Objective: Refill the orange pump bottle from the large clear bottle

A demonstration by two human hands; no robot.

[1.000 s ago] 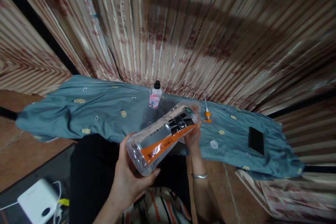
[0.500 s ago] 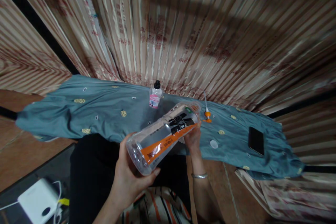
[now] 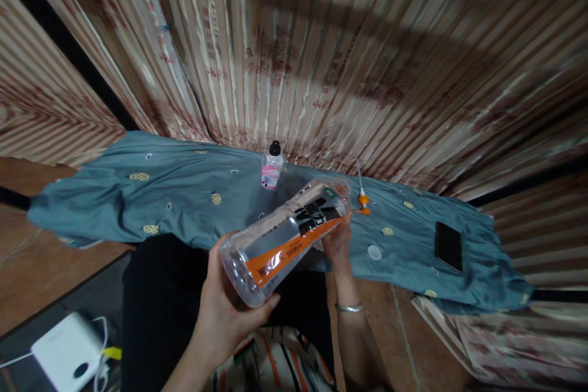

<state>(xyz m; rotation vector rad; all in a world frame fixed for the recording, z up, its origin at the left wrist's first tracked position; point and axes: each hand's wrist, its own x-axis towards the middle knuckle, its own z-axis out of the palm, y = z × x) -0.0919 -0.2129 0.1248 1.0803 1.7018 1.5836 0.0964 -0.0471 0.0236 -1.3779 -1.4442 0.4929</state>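
A large clear plastic bottle with a grey, black and orange label lies tilted between my hands, its base toward the lower left. My left hand wraps round the base end, thumb below it. At the upper right end, my right hand grips the bottle from beneath, its fingers partly hidden behind it. Just right of that end, an orange pump head with a white tube rests on the teal cloth. Behind the bottle stands a small clear bottle with a black cap and pink label.
A black phone lies on the cloth at the right, and a round white disc is nearer. Striped curtains hang behind. At the lower left, a white device with cables sits on a dark surface.
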